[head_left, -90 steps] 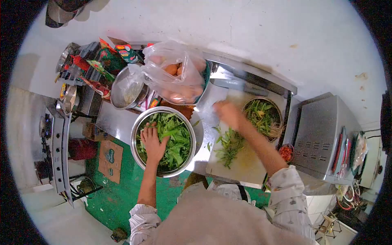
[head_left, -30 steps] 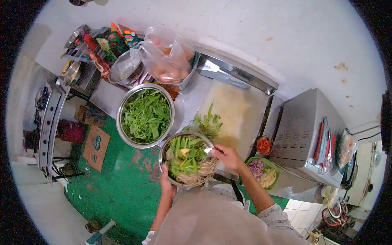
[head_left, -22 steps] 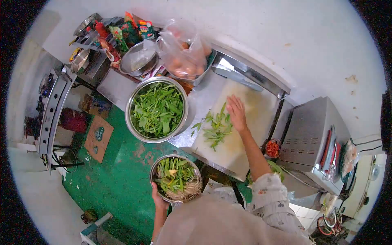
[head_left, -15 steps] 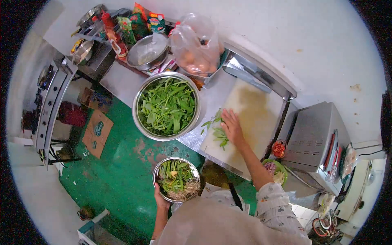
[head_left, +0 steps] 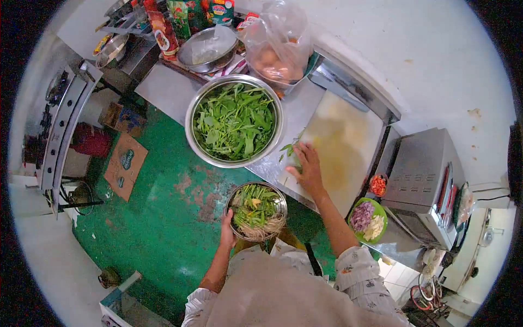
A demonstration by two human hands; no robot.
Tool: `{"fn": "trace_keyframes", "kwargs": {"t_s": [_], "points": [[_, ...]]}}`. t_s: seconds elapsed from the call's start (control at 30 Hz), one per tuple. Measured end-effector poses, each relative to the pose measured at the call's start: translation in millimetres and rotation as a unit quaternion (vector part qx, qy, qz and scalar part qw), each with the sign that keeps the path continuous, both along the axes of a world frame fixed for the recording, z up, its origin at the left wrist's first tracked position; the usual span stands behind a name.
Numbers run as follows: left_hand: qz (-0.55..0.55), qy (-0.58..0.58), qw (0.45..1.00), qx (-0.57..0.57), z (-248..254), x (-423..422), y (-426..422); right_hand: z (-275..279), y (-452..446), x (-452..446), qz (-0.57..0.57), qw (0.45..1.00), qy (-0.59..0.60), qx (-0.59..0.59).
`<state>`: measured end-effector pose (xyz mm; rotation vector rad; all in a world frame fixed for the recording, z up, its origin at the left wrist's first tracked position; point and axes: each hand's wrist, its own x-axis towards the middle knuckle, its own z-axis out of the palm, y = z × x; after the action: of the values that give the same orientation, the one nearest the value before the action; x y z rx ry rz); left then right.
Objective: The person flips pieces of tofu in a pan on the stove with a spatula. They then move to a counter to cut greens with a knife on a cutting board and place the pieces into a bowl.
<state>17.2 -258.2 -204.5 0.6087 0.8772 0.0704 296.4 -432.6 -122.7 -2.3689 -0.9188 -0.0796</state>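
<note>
My left hand (head_left: 227, 229) grips the rim of a small steel bowl (head_left: 283, 203) that holds green stem pieces and pale roots. The bowl is held over the floor, just off the table's front edge. My right hand (head_left: 309, 170), fingers spread, lies at the left edge of the white cutting board (head_left: 343, 147). Beside and partly under it are a few green leaf scraps (head_left: 290, 149). A large steel bowl (head_left: 189, 121) full of leafy greens (head_left: 235, 122) stands on the table to the left of the board.
A knife (head_left: 339, 91) lies along the back of the board. Behind the large bowl are a plastic bag of eggs (head_left: 277, 60) and a steel basin (head_left: 207, 50). To the right are chopped red chilli (head_left: 378, 185), a green plate (head_left: 359, 234) and a grey oven (head_left: 422, 169).
The small bowl has moved from the board to my left hand, off the table's front. My right hand has swept the leaf scraps toward the board's left edge; fewer show on it now.
</note>
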Motion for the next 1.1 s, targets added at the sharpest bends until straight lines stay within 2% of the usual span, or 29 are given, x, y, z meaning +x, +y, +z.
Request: {"fn": "trace_keyframes", "kwargs": {"t_s": [0.07, 0.13, 0.27, 0.47, 0.53, 0.57, 0.63, 0.7, 0.73, 0.77, 0.83, 0.97, 1.03, 1.07, 1.1], "points": [[0.000, 0.019, 1.000, -0.006, 13, 3, -4, 2, 7, -17, 0.007, 1.000, -0.026, -0.011], [0.006, 0.023, 1.000, -0.015, 7, 2, -6, 0, 9, -27, 0.009, 0.997, -0.067, -0.032], [0.007, 0.026, 0.998, -0.061, -1, 0, -6, -14, 6, -29, 0.014, 0.996, -0.075, -0.052], [0.020, 0.018, 1.000, 0.004, 17, 11, -14, -24, 0, -29, 0.011, 0.994, -0.110, -0.016], [0.022, 0.014, 1.000, -0.007, 23, 14, -14, -29, 0, -29, -0.002, 0.996, -0.031, 0.081], [0.023, 0.009, 1.000, -0.016, 26, 15, -13, -33, 2, -30, 0.000, 0.996, -0.030, 0.082], [0.017, -0.005, 0.999, -0.038, 22, 13, -13, -38, 8, -33, -0.088, 0.972, 0.184, 0.119], [0.036, 0.040, 0.998, -0.023, 24, 15, -16, -26, 13, -44, -0.098, 0.958, 0.231, 0.139], [0.020, 0.020, 1.000, -0.001, 41, 19, -16, -19, 17, -51, -0.109, 0.942, 0.277, 0.158], [0.020, 0.021, 1.000, -0.001, 35, 17, -17, -20, 20, -59, -0.109, 0.941, 0.277, 0.158], [0.025, 0.002, 0.999, -0.028, 21, 15, -17, -22, 23, -82, 0.097, 0.985, 0.081, 0.116], [0.026, -0.009, 0.999, -0.032, 17, 14, -15, 1, 37, -121, 0.142, 0.979, 0.117, 0.088], [0.042, -0.022, 0.998, -0.047, 18, 14, -15, 18, 38, -124, 0.187, 0.980, 0.066, 0.028], [0.042, -0.021, 0.998, -0.048, 17, 13, -14, 26, 36, -116, 0.185, 0.979, 0.068, 0.058], [0.046, -0.014, 0.998, -0.044, 14, 11, -13, 30, 31, -107, 0.127, 0.981, 0.139, 0.044]]}}
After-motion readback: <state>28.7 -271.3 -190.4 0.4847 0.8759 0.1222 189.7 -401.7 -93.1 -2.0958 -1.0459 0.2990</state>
